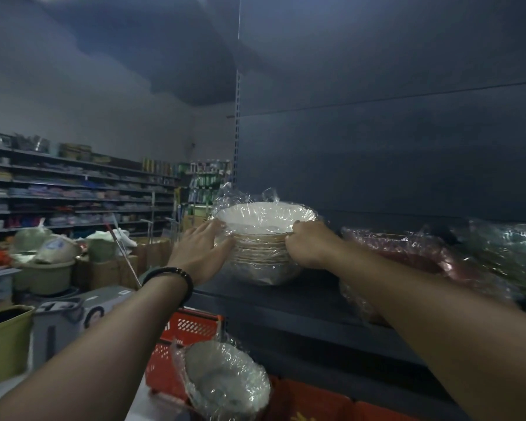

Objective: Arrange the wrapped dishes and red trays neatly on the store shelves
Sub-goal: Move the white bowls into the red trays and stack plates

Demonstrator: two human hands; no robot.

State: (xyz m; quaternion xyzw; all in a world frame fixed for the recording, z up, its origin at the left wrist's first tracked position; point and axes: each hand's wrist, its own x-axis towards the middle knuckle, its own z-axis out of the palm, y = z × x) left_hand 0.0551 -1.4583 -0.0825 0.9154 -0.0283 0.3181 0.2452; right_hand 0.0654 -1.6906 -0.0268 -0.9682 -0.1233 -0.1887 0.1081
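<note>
A stack of white bowls wrapped in clear plastic point(263, 238) stands on the dark shelf point(286, 302), near its left end. My left hand point(202, 249) lies against the stack's left side with fingers fairly straight. My right hand point(308, 243) grips the stack's right rim, fingers curled over the wrap. A wrapped red tray point(413, 256) lies on the same shelf just right of the bowls, partly behind my right forearm. Below, another wrapped stack of dishes point(225, 381) leans in a red basket point(182, 338).
More plastic-wrapped goods point(510, 250) sit at the shelf's far right. Red trays or crates point(313, 402) line the level below. To the left are cardboard boxes point(110, 268), a beige bucket point(46, 276), a green bin point(5, 338) and stocked aisle shelves point(73, 189).
</note>
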